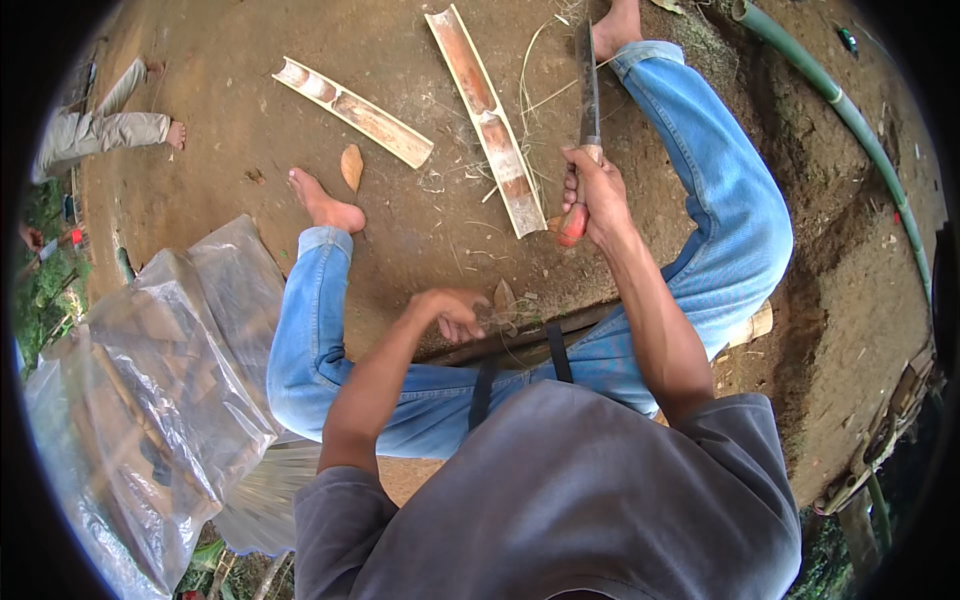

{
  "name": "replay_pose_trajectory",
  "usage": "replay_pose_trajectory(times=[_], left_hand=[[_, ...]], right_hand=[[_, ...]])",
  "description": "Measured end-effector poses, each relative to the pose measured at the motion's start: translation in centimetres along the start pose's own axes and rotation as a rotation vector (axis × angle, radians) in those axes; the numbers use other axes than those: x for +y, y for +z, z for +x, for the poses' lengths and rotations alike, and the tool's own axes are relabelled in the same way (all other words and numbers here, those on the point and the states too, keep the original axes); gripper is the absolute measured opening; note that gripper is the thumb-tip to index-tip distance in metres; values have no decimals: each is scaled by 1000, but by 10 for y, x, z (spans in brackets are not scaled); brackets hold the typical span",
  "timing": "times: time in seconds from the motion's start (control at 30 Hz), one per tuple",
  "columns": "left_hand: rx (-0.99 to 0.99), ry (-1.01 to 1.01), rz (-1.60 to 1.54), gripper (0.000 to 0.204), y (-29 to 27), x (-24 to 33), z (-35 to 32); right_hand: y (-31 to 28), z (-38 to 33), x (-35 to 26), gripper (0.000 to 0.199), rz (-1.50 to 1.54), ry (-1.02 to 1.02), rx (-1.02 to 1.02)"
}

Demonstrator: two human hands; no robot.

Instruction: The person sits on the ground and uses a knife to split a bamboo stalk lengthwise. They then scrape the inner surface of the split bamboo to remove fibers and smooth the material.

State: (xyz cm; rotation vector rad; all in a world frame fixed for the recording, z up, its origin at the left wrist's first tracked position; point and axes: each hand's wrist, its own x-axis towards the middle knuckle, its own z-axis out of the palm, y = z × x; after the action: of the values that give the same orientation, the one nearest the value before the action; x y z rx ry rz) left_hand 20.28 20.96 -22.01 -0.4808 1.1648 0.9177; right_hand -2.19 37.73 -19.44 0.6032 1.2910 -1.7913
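Sitting on bare dirt ground (pixel 200 190), legs in jeans spread. Right hand (pixel 592 195) wrapped tight round the reddish handle of a long machete (pixel 588 90), blade pointing up & away, tip near the right foot. Left hand (pixel 450 312) down low btwn the knees, fingers curled in on a thin bamboo sliver (pixel 505 300) — pinched shut on it afaict, though the piece is small & partly hidden. Split bamboo half (pixel 490 120) lying just left of the blade, another split half (pixel 350 110) further left, well apart. Crumpled clear plastic sheet (pixel 170 380) by the left leg. Sliver prob very light, stiff but splintery w/ sharp edges, so best gripped near the low end, away from the blade. Machete looks blade-heavy; full fist on the handle only.
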Motion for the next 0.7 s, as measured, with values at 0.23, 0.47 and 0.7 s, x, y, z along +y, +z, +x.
replay_pose_trajectory(times=[0.23, 0.47, 0.7], left_hand=[[1127, 510, -430, 45, -209, 56, -19], [1586, 288, -92, 46, -317, 107, 67], [1294, 819, -619, 32, -264, 87, -30]], right_hand=[[0, 3, -5, 22, -20, 19, 76], [5, 8, 2, 18, -135, 79, 113], [10, 3, 7, 21, -186, 72, 78]])
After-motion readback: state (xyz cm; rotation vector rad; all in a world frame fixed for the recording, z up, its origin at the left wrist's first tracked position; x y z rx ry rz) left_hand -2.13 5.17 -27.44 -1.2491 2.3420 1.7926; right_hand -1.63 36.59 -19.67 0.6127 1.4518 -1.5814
